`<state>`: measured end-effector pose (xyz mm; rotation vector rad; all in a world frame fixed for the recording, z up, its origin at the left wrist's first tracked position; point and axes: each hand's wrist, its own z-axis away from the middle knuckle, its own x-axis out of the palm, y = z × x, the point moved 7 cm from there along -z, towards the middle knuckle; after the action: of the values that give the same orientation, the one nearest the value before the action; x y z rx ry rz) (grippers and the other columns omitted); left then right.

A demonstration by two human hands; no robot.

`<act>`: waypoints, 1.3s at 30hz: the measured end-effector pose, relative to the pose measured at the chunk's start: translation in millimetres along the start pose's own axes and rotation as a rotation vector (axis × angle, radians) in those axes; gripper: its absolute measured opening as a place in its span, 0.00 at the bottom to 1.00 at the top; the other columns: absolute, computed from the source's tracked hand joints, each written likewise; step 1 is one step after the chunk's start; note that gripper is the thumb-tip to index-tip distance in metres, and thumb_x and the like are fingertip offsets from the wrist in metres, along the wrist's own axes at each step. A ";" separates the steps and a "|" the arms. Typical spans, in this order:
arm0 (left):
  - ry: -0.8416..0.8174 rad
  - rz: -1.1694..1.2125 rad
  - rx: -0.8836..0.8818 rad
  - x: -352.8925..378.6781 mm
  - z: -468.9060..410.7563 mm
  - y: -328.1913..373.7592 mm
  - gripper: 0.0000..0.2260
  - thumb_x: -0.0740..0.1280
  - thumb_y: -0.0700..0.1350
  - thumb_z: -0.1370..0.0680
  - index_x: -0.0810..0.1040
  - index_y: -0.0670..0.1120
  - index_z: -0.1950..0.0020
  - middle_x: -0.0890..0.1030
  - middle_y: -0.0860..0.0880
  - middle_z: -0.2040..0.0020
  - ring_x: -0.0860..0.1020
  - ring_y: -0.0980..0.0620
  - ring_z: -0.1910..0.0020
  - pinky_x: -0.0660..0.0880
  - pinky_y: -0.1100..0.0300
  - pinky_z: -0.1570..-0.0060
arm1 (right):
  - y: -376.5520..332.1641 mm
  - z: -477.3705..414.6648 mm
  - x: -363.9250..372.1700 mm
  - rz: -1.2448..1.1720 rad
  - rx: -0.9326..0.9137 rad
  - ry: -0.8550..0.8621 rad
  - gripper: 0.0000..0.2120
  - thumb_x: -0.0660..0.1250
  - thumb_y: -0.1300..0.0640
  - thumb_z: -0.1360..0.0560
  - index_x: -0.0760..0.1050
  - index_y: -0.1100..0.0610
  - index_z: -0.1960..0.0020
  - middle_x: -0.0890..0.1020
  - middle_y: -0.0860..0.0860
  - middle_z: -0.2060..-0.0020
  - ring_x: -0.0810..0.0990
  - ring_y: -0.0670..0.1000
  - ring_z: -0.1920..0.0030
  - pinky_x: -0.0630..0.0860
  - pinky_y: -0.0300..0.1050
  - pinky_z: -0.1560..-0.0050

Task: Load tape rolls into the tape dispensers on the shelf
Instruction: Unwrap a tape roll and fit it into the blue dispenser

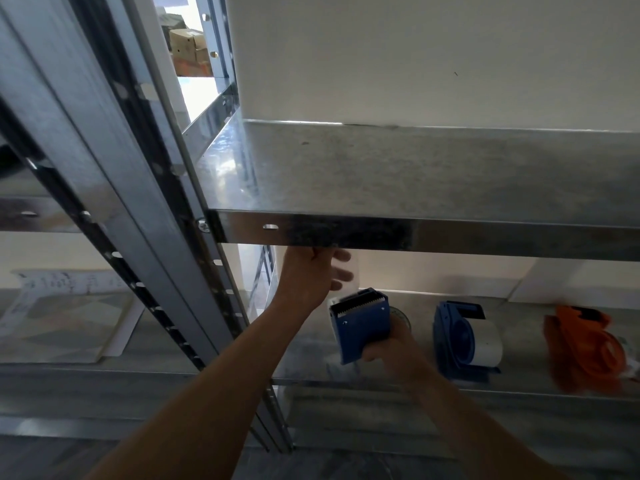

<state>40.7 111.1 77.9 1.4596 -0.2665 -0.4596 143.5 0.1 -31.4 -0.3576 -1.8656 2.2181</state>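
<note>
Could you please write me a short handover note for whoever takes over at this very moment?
Right hand: grips the blue plastic tape dispenser with a toothed blade at the lower metal shelf.
Left hand: raised just above the blade, fingers blurred; whether it pinches a tape end cannot be told.
Second blue dispenser: stands on the shelf with a white tape roll in it, so it looks done.
Orange plastic dispenser: on the shelf at the right, its roll unclear.
Left: finish the held dispenser, check the orange one.
</note>
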 end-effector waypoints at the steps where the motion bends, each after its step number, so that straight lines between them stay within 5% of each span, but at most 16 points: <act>1: -0.003 -0.005 0.001 0.3 1.1 0.3 0.08 0.58 0.42 0.17 0.75 0.40 0.44 0.83 0.41 0.53 0.84 0.39 0.61 0.80 0.42 0.56 | -0.9 0.5 0.4 -0.004 0.000 0.000 0.22 0.67 0.68 0.46 0.77 0.55 0.53 0.83 0.48 0.63 0.81 0.48 0.58 0.77 0.46 0.61; 6: -0.008 -0.093 0.015 1.6 1.3 0.6 0.10 0.57 0.41 0.17 0.75 0.37 0.47 0.83 0.43 0.56 0.83 0.50 0.70 0.81 0.49 0.60 | -2.8 4.2 1.9 -0.021 0.006 -0.008 0.24 0.67 0.67 0.46 0.76 0.54 0.50 0.83 0.50 0.59 0.80 0.49 0.55 0.78 0.48 0.58; 13: -0.038 -0.120 0.010 10.3 -0.2 -1.1 0.13 0.57 0.42 0.18 0.79 0.41 0.57 0.84 0.42 0.65 0.82 0.45 0.69 0.80 0.46 0.58 | -5.7 0.8 5.8 0.002 0.023 -0.040 0.21 0.66 0.66 0.46 0.75 0.56 0.53 0.83 0.45 0.66 0.81 0.41 0.62 0.76 0.36 0.65; 21: -0.037 -0.062 0.046 10.5 -1.1 -1.1 0.10 0.56 0.40 0.17 0.75 0.47 0.54 0.84 0.46 0.56 0.84 0.40 0.63 0.80 0.41 0.56 | 2.5 -1.7 7.3 0.024 0.083 -0.048 0.20 0.67 0.65 0.46 0.76 0.57 0.54 0.81 0.46 0.67 0.80 0.43 0.62 0.75 0.38 0.65; 26: -0.044 -0.128 0.102 11.6 0.5 -3.1 0.10 0.59 0.44 0.18 0.78 0.42 0.51 0.85 0.48 0.54 0.84 0.45 0.62 0.80 0.47 0.57 | 8.9 -7.3 7.4 -0.003 0.114 -0.025 0.20 0.66 0.64 0.45 0.76 0.61 0.52 0.81 0.52 0.64 0.80 0.52 0.58 0.78 0.51 0.56; 34: -0.032 -0.167 0.287 6.0 1.3 -1.7 0.09 0.60 0.39 0.18 0.80 0.44 0.51 0.85 0.48 0.54 0.83 0.52 0.55 0.81 0.58 0.50 | 7.5 -8.5 9.7 -0.238 0.160 -0.014 0.18 0.69 0.58 0.40 0.79 0.57 0.50 0.86 0.48 0.63 0.84 0.47 0.63 0.77 0.40 0.63; 39: -0.001 -0.275 0.375 3.6 2.7 -5.1 0.09 0.64 0.42 0.20 0.84 0.46 0.51 0.85 0.49 0.53 0.81 0.54 0.54 0.78 0.54 0.48 | 15.1 -9.1 8.0 -0.275 0.228 0.043 0.20 0.74 0.55 0.38 0.79 0.58 0.47 0.87 0.53 0.57 0.84 0.55 0.54 0.79 0.48 0.53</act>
<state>42.0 106.8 72.8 1.8741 -0.1577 -0.6574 138.7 8.5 -48.2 -0.1002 -1.5153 2.1824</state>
